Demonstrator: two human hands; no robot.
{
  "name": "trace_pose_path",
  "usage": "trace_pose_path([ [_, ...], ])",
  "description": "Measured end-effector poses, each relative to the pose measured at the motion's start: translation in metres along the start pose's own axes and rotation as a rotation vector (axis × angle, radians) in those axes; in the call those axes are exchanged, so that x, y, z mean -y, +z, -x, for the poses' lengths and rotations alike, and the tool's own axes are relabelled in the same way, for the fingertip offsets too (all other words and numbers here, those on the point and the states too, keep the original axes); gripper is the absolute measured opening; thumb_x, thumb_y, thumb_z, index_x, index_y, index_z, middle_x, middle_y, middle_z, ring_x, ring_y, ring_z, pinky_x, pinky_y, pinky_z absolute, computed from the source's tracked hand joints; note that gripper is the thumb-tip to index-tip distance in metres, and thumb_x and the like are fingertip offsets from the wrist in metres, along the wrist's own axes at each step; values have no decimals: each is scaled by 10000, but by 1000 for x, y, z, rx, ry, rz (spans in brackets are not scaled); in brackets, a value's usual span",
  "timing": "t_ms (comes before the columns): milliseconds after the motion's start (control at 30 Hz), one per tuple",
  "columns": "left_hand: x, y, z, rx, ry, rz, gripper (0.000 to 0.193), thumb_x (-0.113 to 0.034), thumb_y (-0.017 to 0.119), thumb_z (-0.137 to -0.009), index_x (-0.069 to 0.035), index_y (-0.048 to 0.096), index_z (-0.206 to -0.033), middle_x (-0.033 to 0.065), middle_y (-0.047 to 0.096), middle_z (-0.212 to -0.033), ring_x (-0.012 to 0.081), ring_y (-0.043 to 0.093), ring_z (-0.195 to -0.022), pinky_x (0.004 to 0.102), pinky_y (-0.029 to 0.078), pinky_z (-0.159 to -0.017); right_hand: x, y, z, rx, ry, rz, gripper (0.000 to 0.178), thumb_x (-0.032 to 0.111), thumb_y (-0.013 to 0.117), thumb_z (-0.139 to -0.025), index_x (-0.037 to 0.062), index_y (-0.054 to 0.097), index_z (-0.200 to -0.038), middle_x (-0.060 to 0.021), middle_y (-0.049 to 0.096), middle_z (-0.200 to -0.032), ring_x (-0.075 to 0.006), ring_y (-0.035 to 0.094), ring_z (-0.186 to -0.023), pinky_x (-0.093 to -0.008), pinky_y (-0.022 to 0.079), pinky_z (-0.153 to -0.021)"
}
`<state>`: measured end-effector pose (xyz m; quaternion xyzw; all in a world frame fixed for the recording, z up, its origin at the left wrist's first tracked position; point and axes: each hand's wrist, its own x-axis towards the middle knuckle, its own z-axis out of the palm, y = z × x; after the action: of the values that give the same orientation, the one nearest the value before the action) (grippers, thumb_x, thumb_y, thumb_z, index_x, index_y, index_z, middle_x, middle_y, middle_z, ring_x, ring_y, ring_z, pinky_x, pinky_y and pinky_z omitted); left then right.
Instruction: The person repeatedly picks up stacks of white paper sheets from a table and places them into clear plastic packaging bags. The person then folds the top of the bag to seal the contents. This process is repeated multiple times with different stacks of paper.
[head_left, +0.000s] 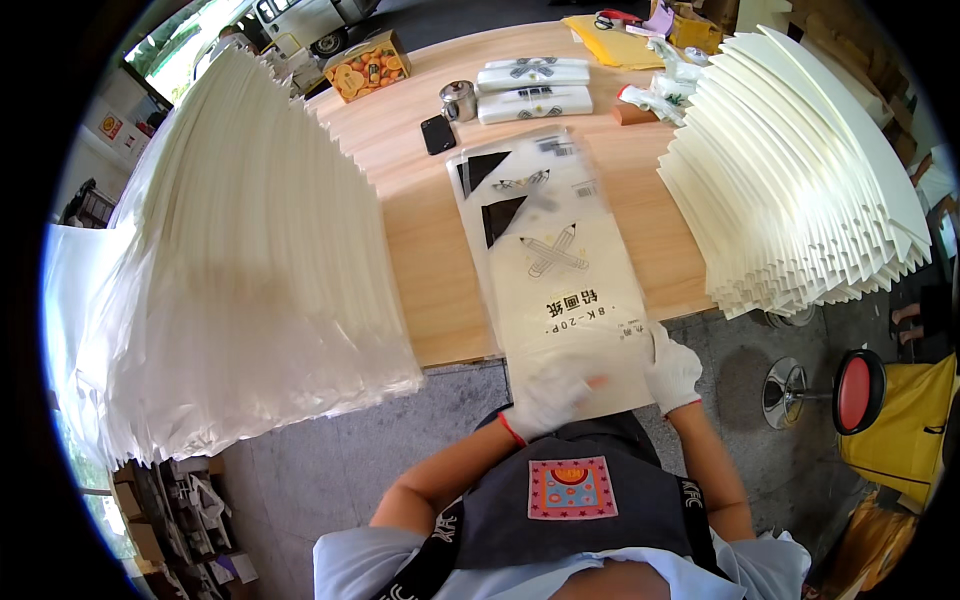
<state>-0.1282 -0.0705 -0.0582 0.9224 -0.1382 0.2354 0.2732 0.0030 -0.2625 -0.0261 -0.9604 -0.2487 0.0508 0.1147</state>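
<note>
In front of me a clear printed plastic bag (pixel 560 300) with cream paper in it hangs past the table's near edge, its crossed-pencil print facing up. Another printed bag (pixel 530 160) with a black corner lies partly beneath it, farther up the table. My right hand (pixel 672 372), in a white glove, grips the lower right edge of the near bag. Low over the same bag's lower left part is my gloved left hand (pixel 550 397), smeared by motion, so its fingers cannot be made out.
A tall fanned pile of plastic bags (pixel 250 260) stands on the left, fanned white paper (pixel 800 180) on the right. Rolled printed bags (pixel 535 104), a phone (pixel 437 134), a metal pot (pixel 458 101) and an orange-printed box (pixel 367 66) sit farther back. A red-seated stool (pixel 858 392) stands at right.
</note>
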Motion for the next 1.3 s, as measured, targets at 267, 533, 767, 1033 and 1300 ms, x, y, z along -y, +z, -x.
trace_pose_path([
  [267,24,-51,57,-191,-664,-69,168,-102,683,-728,-77,522,-771,103,538,-721,291,561,-644,374,451,-558,10,-32,47,79,-126,168,269,284,458,-893,82,543,-738,-122,602,-573,-309,599,-489,-437,484,-497],
  [533,-43,-80,78,-76,-674,123,257,-22,704,-684,-71,453,-661,71,530,-622,218,530,-524,308,422,-487,13,-65,103,522,-292,70,287,323,476,-848,82,625,-801,-103,630,-600,-277,633,-537,-406,507,-534],
  [767,-31,-75,70,-319,-665,93,242,24,673,-628,-67,455,-678,78,497,-640,229,516,-538,312,402,-487,-30,-20,22,355,256,-642,424,438,534,-868,90,636,-1088,-141,666,-967,-212,644,-892,-309,492,-781],
  [1033,8,-109,83,-108,-877,-277,130,-38,601,-706,-80,481,-729,112,531,-656,305,551,-588,388,439,-520,22,81,-10,200,585,-1746,376,214,546,-923,-38,538,-1202,-95,620,-1073,-141,584,-958,-278,483,-796],
  [1300,-20,-67,79,-162,-1341,1221,440,-336,589,-892,-26,477,-1184,122,626,-840,171,614,-729,301,535,-700,54,106,-50,88,535,-1667,431,336,574,-902,1,581,-1174,-69,624,-1045,-126,575,-914,-248,459,-791],
])
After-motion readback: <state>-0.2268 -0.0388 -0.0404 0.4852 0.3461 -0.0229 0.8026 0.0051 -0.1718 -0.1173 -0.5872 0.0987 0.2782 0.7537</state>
